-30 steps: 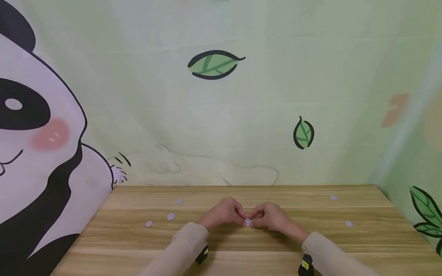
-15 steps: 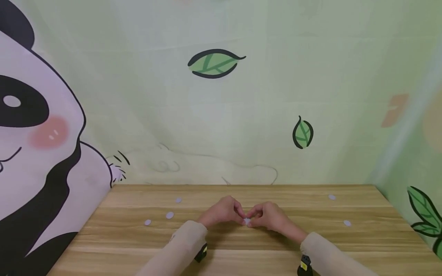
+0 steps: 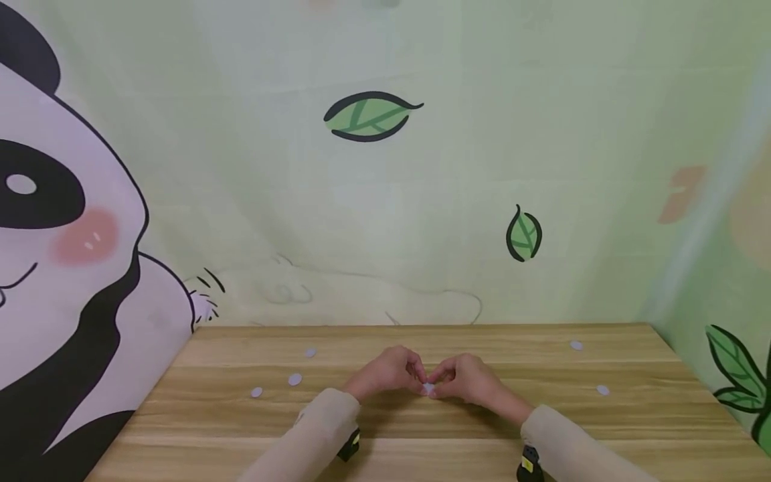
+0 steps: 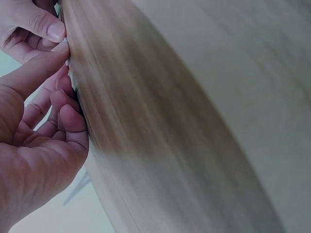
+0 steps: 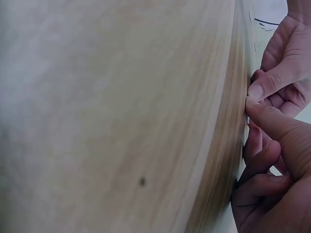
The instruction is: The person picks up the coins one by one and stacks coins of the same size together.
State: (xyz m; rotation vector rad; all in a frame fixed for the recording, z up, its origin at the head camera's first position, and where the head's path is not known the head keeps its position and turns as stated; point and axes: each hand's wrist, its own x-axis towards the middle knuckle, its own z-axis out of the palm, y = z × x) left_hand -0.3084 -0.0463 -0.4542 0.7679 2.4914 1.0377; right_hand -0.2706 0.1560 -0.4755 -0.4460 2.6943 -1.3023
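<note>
Left hand and right hand pinch a small pale piece between them

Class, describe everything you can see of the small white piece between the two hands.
The small white piece looks pale and plain; its material is unclear. It sits near the middle of the wood-grained tabletop, pinched from either side by the left hand and right hand. They partly cover it, hiding its full outline. Whether it touches the tabletop is unclear.
</note>
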